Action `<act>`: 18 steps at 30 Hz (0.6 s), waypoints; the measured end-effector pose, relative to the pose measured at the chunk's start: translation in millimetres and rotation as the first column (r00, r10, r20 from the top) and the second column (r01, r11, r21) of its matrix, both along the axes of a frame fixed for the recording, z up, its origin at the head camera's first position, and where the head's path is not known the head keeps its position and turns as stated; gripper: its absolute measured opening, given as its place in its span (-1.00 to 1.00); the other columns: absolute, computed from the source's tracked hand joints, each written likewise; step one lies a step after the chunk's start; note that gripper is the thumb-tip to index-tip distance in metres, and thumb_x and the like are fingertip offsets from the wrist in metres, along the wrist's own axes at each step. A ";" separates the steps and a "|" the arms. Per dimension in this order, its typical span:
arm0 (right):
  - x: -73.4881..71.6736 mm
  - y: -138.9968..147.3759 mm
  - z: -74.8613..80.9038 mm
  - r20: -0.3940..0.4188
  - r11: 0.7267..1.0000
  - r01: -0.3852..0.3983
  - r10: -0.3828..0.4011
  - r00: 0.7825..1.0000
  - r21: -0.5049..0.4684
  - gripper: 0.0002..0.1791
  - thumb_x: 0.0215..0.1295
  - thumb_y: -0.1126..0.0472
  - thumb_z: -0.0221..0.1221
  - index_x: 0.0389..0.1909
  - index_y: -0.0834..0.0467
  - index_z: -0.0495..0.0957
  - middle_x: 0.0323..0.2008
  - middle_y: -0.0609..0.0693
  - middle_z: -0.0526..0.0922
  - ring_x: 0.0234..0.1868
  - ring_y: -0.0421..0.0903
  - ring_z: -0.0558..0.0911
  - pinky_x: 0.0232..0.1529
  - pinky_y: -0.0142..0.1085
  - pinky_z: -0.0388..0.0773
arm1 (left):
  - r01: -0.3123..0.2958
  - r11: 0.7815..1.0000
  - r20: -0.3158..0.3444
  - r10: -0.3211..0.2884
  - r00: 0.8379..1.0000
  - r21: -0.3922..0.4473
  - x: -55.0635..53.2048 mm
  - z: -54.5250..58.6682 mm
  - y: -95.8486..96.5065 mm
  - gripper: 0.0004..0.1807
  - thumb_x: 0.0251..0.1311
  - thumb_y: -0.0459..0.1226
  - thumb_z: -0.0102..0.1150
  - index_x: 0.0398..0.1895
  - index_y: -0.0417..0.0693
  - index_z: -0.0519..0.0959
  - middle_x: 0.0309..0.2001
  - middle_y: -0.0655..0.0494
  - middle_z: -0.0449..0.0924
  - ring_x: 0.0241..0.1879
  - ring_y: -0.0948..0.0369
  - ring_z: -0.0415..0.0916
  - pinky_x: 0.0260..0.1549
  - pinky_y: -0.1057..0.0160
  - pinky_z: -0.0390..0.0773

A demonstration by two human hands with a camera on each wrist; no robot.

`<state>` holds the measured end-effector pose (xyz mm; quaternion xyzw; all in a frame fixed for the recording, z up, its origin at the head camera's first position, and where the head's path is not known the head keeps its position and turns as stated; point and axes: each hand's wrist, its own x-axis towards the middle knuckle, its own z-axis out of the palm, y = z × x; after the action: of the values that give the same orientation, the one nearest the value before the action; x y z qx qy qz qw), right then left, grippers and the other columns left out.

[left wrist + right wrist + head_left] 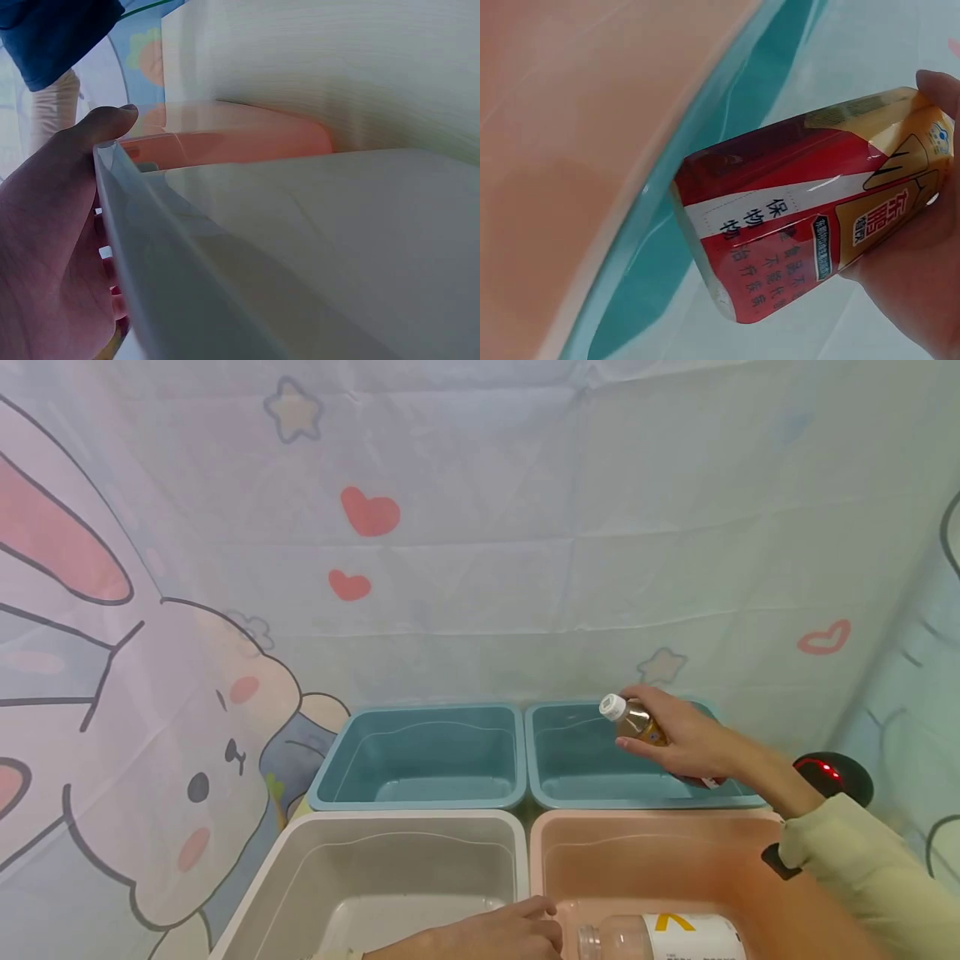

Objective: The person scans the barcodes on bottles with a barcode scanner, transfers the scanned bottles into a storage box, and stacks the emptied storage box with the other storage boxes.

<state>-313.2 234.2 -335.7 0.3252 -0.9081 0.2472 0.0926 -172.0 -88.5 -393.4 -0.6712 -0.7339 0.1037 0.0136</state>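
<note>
My right hand (pixel 686 735) grips a red-and-gold drink bottle (pixel 795 214) with a white cap, above the right blue bin (pixel 570 802). The bottle lies tilted across the palm, its cap toward the left in the head view and its base sticking out below the hand in the right wrist view. My left hand (pixel 502 935) rests at the rim between the grey bin (pixel 382 827) and the orange bin (pixel 652 827), fingers loosely bent. In the left wrist view its fingers are partly hidden behind a pale bin wall (pixel 180 262).
A clear bottle (pixel 693 935) with a white label lies on its side in the orange bin. At the back left stands another blue bin (pixel 427 802). A black device (pixel 832 774) with a red light sits right of the bins. A printed cloth (pixel 480 527) hangs behind.
</note>
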 end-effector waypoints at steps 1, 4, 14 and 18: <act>-0.4 -1.4 -1.7 0.002 1.000 -0.003 0.003 1.000 0.017 -0.31 0.45 -0.09 0.27 0.45 0.08 0.27 0.16 0.04 0.53 0.00 -0.03 0.59 -0.01 0.03 0.59 | 0.002 1.000 -0.002 -0.002 1.000 0.001 -0.1 -0.2 0.2 -0.81 0.47 -0.05 0.19 -0.01 0.38 0.76 -0.18 0.52 0.66 -0.04 0.55 0.46 0.33 0.35 0.22; -0.3 -5.2 -5.9 0.012 0.998 -0.013 0.012 1.000 0.063 -0.29 0.45 -0.14 0.26 0.45 0.08 0.28 0.17 0.04 0.53 0.01 -0.03 0.59 -0.01 0.01 0.59 | 0.009 1.000 -0.009 -0.009 1.000 0.003 -0.1 -1.0 0.7 -0.81 0.47 -0.05 0.19 -0.01 0.38 0.76 -0.18 0.53 0.66 -0.04 0.55 0.46 0.33 0.35 0.22; -2.2 -14.6 -16.0 0.082 0.983 -0.077 0.064 0.995 0.166 -0.24 0.40 -0.21 0.28 0.46 0.11 0.35 0.02 0.03 0.50 -0.17 -0.12 0.50 -0.27 -0.24 0.54 | 0.002 1.000 -0.011 -0.002 1.000 -0.010 -0.3 -0.3 1.2 -0.81 0.47 -0.05 0.19 -0.01 0.39 0.76 -0.18 0.54 0.67 -0.04 0.55 0.46 0.33 0.37 0.21; -3.3 -16.2 -18.8 0.088 0.971 -0.094 0.077 0.993 0.218 -0.25 0.38 -0.22 0.30 0.42 0.12 0.41 -0.04 -0.02 0.51 -0.19 -0.13 0.48 -0.28 -0.24 0.50 | -0.016 1.000 0.023 0.017 1.000 -0.020 -0.5 -0.8 1.5 -0.80 0.47 -0.03 0.19 0.02 0.38 0.76 -0.16 0.54 0.67 -0.03 0.56 0.44 0.33 0.38 0.19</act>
<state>-316.5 218.0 -354.5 0.3623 -0.9181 0.1607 0.0089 -172.5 -87.1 -394.2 -0.6664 -0.7384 0.1034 -0.0024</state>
